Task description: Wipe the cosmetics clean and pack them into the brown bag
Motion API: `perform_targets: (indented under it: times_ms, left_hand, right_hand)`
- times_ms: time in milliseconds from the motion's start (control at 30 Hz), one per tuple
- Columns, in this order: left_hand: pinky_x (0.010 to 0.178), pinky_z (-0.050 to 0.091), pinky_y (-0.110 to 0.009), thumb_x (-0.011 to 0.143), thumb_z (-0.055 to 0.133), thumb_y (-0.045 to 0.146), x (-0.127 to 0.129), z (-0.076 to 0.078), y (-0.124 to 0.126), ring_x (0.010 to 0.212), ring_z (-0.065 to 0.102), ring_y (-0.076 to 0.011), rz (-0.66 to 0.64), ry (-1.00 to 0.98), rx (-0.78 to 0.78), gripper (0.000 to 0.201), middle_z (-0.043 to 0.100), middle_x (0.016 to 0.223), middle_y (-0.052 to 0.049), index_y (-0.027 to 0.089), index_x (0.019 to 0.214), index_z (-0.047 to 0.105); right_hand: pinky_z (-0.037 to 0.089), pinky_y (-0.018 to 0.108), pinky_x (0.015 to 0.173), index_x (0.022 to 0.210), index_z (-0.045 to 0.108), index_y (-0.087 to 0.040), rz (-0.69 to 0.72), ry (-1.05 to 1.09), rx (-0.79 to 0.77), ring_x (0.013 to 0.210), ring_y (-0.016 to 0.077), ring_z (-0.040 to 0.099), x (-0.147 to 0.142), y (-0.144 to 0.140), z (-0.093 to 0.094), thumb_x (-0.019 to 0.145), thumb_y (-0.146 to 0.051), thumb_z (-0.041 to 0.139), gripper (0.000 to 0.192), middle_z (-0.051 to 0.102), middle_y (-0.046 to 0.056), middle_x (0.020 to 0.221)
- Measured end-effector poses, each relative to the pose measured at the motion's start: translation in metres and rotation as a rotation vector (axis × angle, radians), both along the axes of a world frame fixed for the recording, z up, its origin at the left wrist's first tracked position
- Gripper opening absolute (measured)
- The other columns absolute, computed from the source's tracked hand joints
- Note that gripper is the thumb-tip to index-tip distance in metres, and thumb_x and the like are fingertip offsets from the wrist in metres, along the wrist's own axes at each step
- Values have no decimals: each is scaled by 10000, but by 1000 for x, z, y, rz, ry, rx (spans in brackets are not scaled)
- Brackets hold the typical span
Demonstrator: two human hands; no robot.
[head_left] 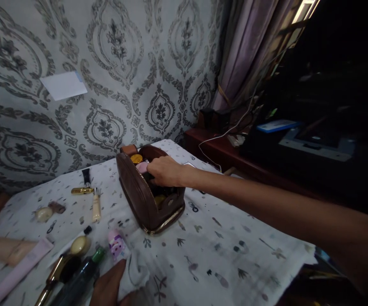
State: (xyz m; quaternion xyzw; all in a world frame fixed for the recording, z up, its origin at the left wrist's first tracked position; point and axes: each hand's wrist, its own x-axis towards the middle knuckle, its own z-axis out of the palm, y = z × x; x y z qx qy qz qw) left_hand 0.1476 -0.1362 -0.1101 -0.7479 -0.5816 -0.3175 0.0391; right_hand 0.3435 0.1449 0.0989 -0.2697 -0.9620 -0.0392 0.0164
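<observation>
A table (235, 263) covered with a white cloth printed with small dark leaf motifs fills the lower part of the view, set against a wall with grey damask wallpaper (132, 63). A brown leather cosmetic pouch (139, 197) stands upright and unzipped near the middle of the cloth, its gold zip running along the lower edge. Everything else is placed here relative to that pouch.

The right hand (166, 171) reaches in from the right, the forearm stretched across the table, and its fingers go down into the pouch's open top. The fingers are curled together inside the opening; what they grip, if anything, cannot be told. Just left of the hand, inside the pouch, a gold-capped jar (136, 158) and a pale pink item (143, 166) show at the rim.

The left hand (107, 287) lies at the bottom edge, in front and to the left of the pouch, with thumb and fingers closed on a bunched fold of the white cloth (135, 272).

To the pouch's left lies a long pink tube (18, 272), a dark bottle with a green cap (81, 276), a gold compact or spoon-shaped applicator (79, 245), a small pink figure-shaped container (116, 243), a cream tube (96, 207), and a gold and black lipstick (83, 189). Further left sits a small round pale jar (43, 213).

Behind and right of the pouch, a purple curtain (250, 46) hangs over a dark wooden shelf (218, 148) with white cables.
</observation>
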Motion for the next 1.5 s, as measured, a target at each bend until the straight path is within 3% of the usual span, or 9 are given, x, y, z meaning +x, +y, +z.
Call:
perform_targets:
  times_ms: [200, 433, 567, 733, 967, 1067, 1233, 1400, 1500]
  left_hand:
    - [836, 614, -357, 966, 478, 361, 10, 16, 0, 1011, 725, -284, 0, -58, -8, 500, 739, 1136, -133, 242, 1451, 454]
    - [829, 610, -312, 928, 571, 327, 0, 29, -5, 1031, 721, -266, -59, -16, -11, 545, 729, 1180, -129, 234, 1453, 457]
    - [807, 611, -299, 921, 577, 306, 15, 54, -5, 1007, 725, -251, -35, -7, -44, 509, 726, 1190, -118, 211, 1414, 496]
    - [808, 593, -317, 916, 478, 195, 44, 91, 0, 950, 716, -237, 57, -80, -99, 405, 739, 1110, -133, 156, 1312, 549]
    - [805, 547, -305, 796, 455, 86, 48, 127, -4, 934, 693, -221, 5, -197, -186, 424, 736, 1051, -88, 179, 1194, 568]
    - [761, 534, -306, 791, 466, 88, 44, 129, -16, 892, 688, -221, 32, -165, -144, 393, 732, 1007, -87, 176, 1161, 565]
    - [711, 509, -352, 767, 472, 92, 27, 121, -47, 768, 621, -227, 109, 9, -8, 333, 681, 854, -83, 152, 1078, 575]
    - [1037, 354, -609, 701, 528, 95, 7, 103, -79, 1242, 509, -345, 124, 278, -97, 407, 642, 1244, -149, 178, 1096, 577]
    - [1111, 255, -635, 738, 539, 46, -4, 93, -88, 1357, 422, -326, 168, 390, -127, 384, 572, 1382, -151, 192, 1090, 583]
  right_hand:
    - [419, 287, 688, 988, 709, -153, 8, 92, -36, 933, 261, 679, 6, 0, 11, 860, -307, 656, 207, 727, 128, 975]
    - [333, 259, 614, 985, 723, -170, -178, 451, -85, 708, 167, 620, 33, -29, 27, 930, -258, 539, 211, 711, 51, 806]
    - [362, 227, 572, 896, 716, -152, -34, 666, -247, 561, 112, 558, 47, -61, 4, 924, -227, 529, 204, 684, 8, 685]
    - [447, 219, 607, 919, 709, -163, 288, 751, -427, 637, 131, 650, 41, -103, -39, 968, -251, 491, 240, 730, 43, 775]
    - [519, 282, 706, 961, 691, -177, 326, 621, -701, 784, 192, 693, -3, -136, -87, 915, -176, 467, 229, 728, 62, 854]
    - [527, 376, 900, 1107, 669, -175, 296, 598, -671, 1058, 251, 653, -18, -143, -108, 848, -167, 527, 296, 681, 123, 1122]
    - [399, 494, 1108, 1353, 537, -176, 236, 541, -564, 1391, 322, 409, -33, -155, -142, 859, -310, 614, 518, 422, 186, 1483]
    - [357, 519, 1141, 1422, 467, -219, 204, 476, -562, 1454, 335, 317, -41, -168, -153, 835, -365, 677, 640, 287, 176, 1580]
    - [377, 514, 1134, 1417, 468, -205, 190, 512, -602, 1474, 326, 282, -45, -173, -155, 842, -296, 645, 608, 236, 178, 1598]
